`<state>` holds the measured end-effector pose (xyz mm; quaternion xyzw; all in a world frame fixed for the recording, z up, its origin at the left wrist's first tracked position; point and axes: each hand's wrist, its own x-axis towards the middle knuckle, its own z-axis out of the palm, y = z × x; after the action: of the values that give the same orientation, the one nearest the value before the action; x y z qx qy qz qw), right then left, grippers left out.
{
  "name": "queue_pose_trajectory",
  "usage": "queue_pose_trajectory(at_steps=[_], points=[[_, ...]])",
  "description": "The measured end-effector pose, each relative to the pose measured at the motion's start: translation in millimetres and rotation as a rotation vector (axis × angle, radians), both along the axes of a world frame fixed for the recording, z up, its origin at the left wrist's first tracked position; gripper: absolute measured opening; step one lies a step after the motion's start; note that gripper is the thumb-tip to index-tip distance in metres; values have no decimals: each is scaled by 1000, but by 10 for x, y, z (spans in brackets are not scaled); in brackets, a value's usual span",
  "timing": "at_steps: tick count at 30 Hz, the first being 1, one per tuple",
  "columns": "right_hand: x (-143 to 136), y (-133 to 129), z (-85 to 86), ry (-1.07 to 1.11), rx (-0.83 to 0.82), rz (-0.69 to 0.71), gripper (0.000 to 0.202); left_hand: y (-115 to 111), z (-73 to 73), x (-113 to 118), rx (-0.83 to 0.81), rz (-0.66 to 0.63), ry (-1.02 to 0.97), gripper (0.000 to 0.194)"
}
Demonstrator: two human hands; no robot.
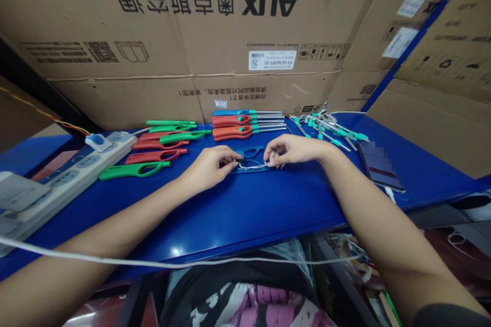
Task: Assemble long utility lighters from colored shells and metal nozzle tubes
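Note:
My left hand [211,167] is closed in a pinch on a small black part [241,161], at the left end of some thin white wires [251,166]. The fingertips of my right hand [286,151] pinch the wires' other end. Under and between both hands lie blue lighter shell halves [251,152] on the blue table [245,204], partly covered by the fingers. Beyond them is a row of lighters [232,133] with blue, red and orange handles and metal tubes. Past my right hand is a loose pile of metal tubes with teal parts [326,125].
Red and green lighter handles [155,156] lie at the left, beside a white power strip [76,168]. A phone [379,166] with a white cable rests at the right. Cardboard [230,36] walls the back. A white cord [180,265] crosses low in front.

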<state>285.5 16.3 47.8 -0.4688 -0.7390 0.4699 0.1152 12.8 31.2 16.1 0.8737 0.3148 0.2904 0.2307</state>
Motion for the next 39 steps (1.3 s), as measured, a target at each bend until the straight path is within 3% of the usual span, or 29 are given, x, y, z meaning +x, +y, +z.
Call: queue_pose_trajectory(at_steps=[13, 39], points=[[10, 3, 21, -179, 235, 63, 23, -40, -30, -37, 103, 1, 15, 18], [-31, 13, -3, -276, 375, 78, 17, -66, -122, -4, 108, 16, 37, 19]])
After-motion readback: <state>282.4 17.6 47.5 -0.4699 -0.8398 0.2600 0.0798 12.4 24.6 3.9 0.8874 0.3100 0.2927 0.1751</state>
